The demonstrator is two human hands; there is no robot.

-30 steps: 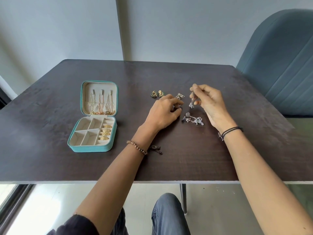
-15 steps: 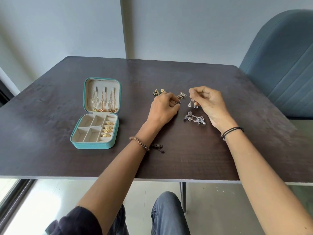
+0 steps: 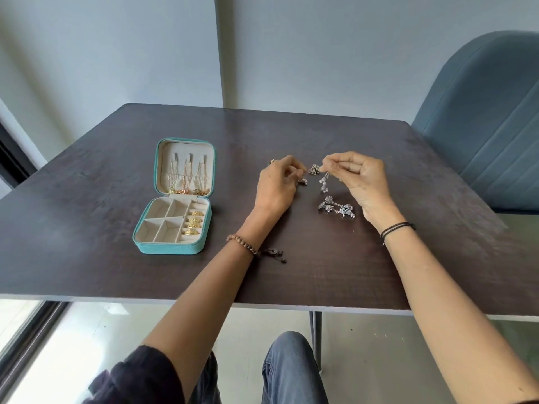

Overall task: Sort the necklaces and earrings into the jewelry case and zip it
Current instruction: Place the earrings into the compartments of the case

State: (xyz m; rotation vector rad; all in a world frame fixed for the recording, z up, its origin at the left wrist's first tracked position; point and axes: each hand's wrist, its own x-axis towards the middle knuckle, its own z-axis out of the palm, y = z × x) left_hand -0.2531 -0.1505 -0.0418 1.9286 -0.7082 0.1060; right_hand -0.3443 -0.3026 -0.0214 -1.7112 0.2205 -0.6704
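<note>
In the head view, the right hand (image 3: 361,179) pinches a dangling earring (image 3: 323,183) in its curled fingers (image 3: 338,166). The left hand (image 3: 275,188) curls its fingers beside a small earring (image 3: 303,181); I cannot tell whether it grips it. A silver pair (image 3: 337,208) lies on the surface (image 3: 320,272) near the right hand. The case (image 3: 172,247) sits open well to the left, necklaces (image 3: 186,177) in its lid.
</note>
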